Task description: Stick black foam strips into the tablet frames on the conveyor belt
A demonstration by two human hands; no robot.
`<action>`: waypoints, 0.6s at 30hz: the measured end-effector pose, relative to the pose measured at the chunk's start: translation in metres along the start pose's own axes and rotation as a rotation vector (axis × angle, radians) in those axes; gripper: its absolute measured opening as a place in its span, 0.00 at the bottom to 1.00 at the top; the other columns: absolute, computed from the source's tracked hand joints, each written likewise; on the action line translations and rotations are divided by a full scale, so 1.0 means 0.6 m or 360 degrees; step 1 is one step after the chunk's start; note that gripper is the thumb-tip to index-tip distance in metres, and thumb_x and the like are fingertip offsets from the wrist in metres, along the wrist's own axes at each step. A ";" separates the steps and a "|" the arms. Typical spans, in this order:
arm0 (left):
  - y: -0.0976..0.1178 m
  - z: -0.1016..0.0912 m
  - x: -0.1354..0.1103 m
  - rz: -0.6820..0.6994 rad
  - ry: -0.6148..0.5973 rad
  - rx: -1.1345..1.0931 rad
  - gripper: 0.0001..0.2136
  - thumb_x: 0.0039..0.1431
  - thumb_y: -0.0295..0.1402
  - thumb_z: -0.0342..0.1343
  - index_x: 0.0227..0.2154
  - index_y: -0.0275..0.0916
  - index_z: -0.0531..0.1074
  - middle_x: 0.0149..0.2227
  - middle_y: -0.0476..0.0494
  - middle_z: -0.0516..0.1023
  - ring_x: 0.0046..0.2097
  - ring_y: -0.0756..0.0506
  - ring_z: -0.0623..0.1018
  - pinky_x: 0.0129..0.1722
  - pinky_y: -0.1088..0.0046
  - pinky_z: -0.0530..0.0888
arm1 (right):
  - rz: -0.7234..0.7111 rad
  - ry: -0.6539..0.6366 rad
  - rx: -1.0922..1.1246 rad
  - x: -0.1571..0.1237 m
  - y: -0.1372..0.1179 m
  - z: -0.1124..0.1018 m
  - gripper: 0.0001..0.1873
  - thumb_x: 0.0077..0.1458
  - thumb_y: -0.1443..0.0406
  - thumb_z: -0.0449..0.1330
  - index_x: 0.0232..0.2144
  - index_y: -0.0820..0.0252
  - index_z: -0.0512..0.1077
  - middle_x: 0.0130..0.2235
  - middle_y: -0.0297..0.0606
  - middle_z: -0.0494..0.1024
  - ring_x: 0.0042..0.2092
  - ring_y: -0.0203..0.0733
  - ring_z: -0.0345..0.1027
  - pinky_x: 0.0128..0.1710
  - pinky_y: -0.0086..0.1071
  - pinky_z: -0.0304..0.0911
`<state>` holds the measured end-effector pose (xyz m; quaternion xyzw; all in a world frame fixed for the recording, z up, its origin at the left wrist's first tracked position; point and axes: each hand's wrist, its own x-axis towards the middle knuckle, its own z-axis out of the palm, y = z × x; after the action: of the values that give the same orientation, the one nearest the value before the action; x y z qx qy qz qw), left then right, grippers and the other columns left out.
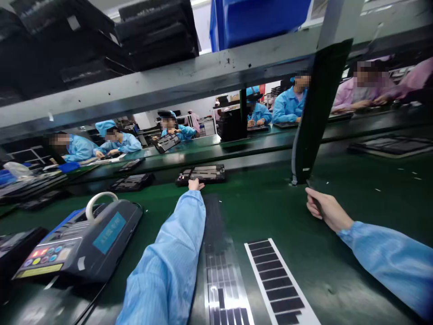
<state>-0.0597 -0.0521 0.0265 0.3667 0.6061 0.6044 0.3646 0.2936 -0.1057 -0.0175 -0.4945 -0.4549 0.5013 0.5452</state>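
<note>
My left hand (195, 184) reaches across the green belt, its fingertips at the near edge of a black panel with silver inlays (202, 174). My right hand (326, 209) is curled around a thin dark piece (315, 201), close to the foot of a tall black upright panel (320, 108). Between my arms lie two strips on the belt: a white-edged sheet of black rectangles (274, 282) and a darker strip with silvery patches (221, 271). A dark labelling machine (81, 241) with coloured buttons and a white tape roll (100, 205) stands to the left.
A green conveyor belt (338, 216) runs crosswise, with more black panels (131, 182) on it. A grey shelf beam (162, 88) overhead carries stacked black trays and a blue bin (257, 18). Several co-workers in blue and pink smocks sit beyond it at a parallel belt.
</note>
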 end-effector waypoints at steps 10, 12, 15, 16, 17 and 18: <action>0.141 -0.001 -0.032 0.0499 -0.0518 0.0340 0.06 0.56 0.32 0.49 0.31 0.35 0.68 0.31 0.49 0.73 0.34 0.52 0.73 0.36 0.79 0.70 | -0.0149 0.0027 -0.0290 0.007 0.004 0.006 0.18 0.49 0.55 0.55 0.18 0.61 0.55 0.15 0.28 0.56 0.16 0.28 0.51 0.13 0.23 0.48; 0.175 -0.012 -0.101 0.0960 -0.0737 0.0293 0.07 0.56 0.35 0.49 0.32 0.36 0.67 0.32 0.48 0.73 0.36 0.51 0.74 0.37 0.78 0.70 | -0.0212 0.0040 -0.0386 -0.012 -0.016 0.011 0.16 0.48 0.56 0.57 0.20 0.61 0.58 0.18 0.29 0.60 0.18 0.28 0.54 0.15 0.23 0.51; 0.197 -0.067 -0.231 0.1432 -0.1185 0.0831 0.10 0.57 0.38 0.46 0.33 0.38 0.69 0.33 0.47 0.74 0.36 0.49 0.74 0.39 0.75 0.70 | -0.0312 -0.0282 -0.0678 -0.089 -0.046 0.004 0.15 0.45 0.55 0.60 0.22 0.61 0.63 0.19 0.31 0.62 0.18 0.28 0.53 0.15 0.23 0.51; 0.196 -0.093 -0.271 0.1516 -0.1431 0.1167 0.10 0.57 0.39 0.47 0.33 0.40 0.70 0.32 0.48 0.74 0.36 0.49 0.74 0.38 0.76 0.70 | -0.0309 -0.0458 -0.0784 -0.127 -0.049 -0.006 0.15 0.46 0.53 0.58 0.24 0.60 0.65 0.20 0.32 0.63 0.19 0.30 0.54 0.16 0.24 0.53; 0.193 -0.119 -0.305 0.1601 -0.1663 0.1488 0.11 0.57 0.41 0.46 0.33 0.43 0.70 0.33 0.49 0.74 0.37 0.48 0.74 0.38 0.76 0.70 | -0.0264 -0.0533 -0.0867 -0.167 -0.048 -0.021 0.15 0.47 0.52 0.57 0.27 0.58 0.68 0.24 0.35 0.66 0.23 0.34 0.59 0.18 0.26 0.58; 0.189 -0.143 -0.332 0.1620 -0.1740 0.1599 0.10 0.55 0.42 0.48 0.32 0.45 0.71 0.33 0.50 0.74 0.37 0.48 0.74 0.37 0.77 0.70 | -0.0224 -0.0511 -0.0894 -0.206 -0.041 -0.040 0.15 0.44 0.51 0.60 0.29 0.55 0.70 0.28 0.38 0.69 0.29 0.40 0.64 0.25 0.30 0.64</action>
<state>-0.0428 -0.2682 0.1399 0.9433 0.3050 0.0977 0.0870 0.3093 -0.2313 0.0045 -0.5075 -0.6885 0.3890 0.3422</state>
